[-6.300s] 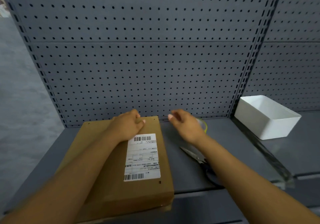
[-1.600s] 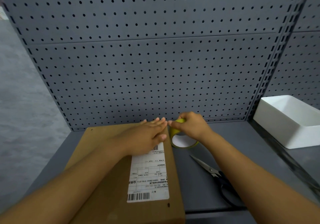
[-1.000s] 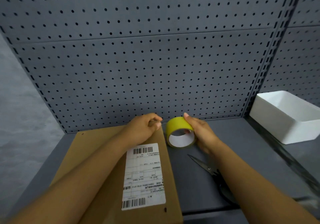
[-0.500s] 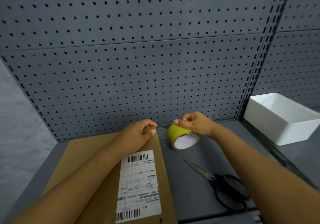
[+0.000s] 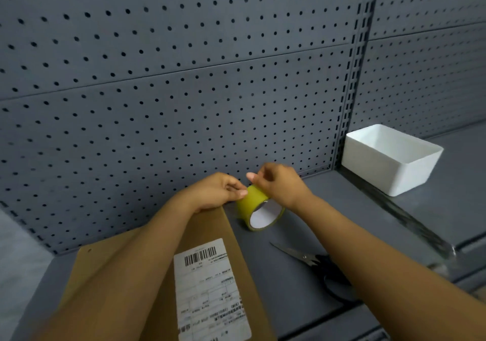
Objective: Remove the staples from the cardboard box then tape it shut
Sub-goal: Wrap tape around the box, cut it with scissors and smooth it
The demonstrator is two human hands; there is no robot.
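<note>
A flat brown cardboard box (image 5: 147,267) with a white shipping label (image 5: 210,288) lies on the grey shelf at the lower left. A yellow-green tape roll (image 5: 256,209) stands tilted just right of the box's far corner. My right hand (image 5: 281,185) grips the roll from above. My left hand (image 5: 218,190) lies over the box's far right corner, its fingertips pinching at the roll's outer surface. The tape's loose end is hidden by the fingers. No staples can be made out.
Black-handled scissors (image 5: 315,261) lie on the shelf (image 5: 289,282) right of the box, blades pointing toward the roll. A white plastic bin (image 5: 389,159) stands at the back right. A grey pegboard wall (image 5: 184,90) rises right behind the hands.
My left hand has moved from the box corner onto the tape roll. My right hand keeps hold of the roll. The view has shifted a little to the left.
</note>
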